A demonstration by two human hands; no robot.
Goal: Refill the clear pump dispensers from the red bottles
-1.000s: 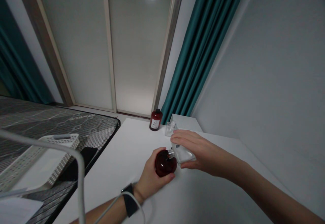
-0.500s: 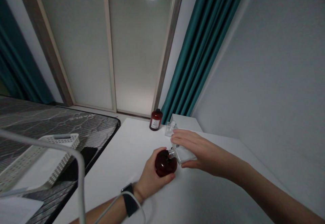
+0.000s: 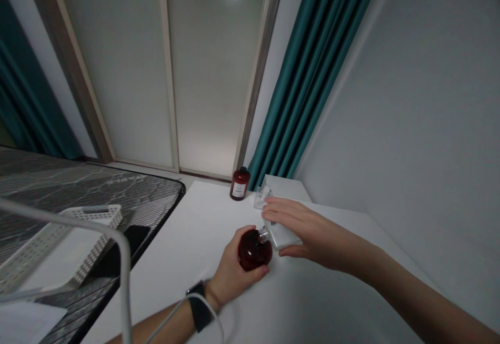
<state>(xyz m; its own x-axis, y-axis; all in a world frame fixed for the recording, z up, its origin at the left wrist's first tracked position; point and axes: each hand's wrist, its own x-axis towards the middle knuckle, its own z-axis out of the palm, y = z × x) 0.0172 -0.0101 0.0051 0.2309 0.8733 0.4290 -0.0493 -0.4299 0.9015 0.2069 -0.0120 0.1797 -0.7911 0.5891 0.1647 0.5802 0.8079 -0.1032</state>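
Note:
My left hand [image 3: 236, 271] is wrapped round a dark red-brown bottle [image 3: 253, 253] above the white table [image 3: 175, 260]. In my right hand [image 3: 299, 224] lies a clear bottle [image 3: 282, 237], tipped sideways with its threaded neck at the mouth of the brown one. Whether liquid passes between the two cannot be made out. Another red-brown bottle [image 3: 239, 183], with a white label and a black cap, stands upright at the table's far edge. Beside it and just beyond my right fingers is a small clear object [image 3: 261, 197], partly hidden.
A white box [image 3: 287, 187] sits at the table's far end by the green curtain [image 3: 302, 89]. To the left, a white perforated basket [image 3: 113, 216] rests on a grey patterned surface next to a black item [image 3: 135, 234]. A pale cable [image 3: 124, 271] crosses the lower left.
Almost nothing differs. Both hands keep their holds, and the clear bottle stays tipped at the brown bottle's mouth, with at most a tiny shift of my right fingers.

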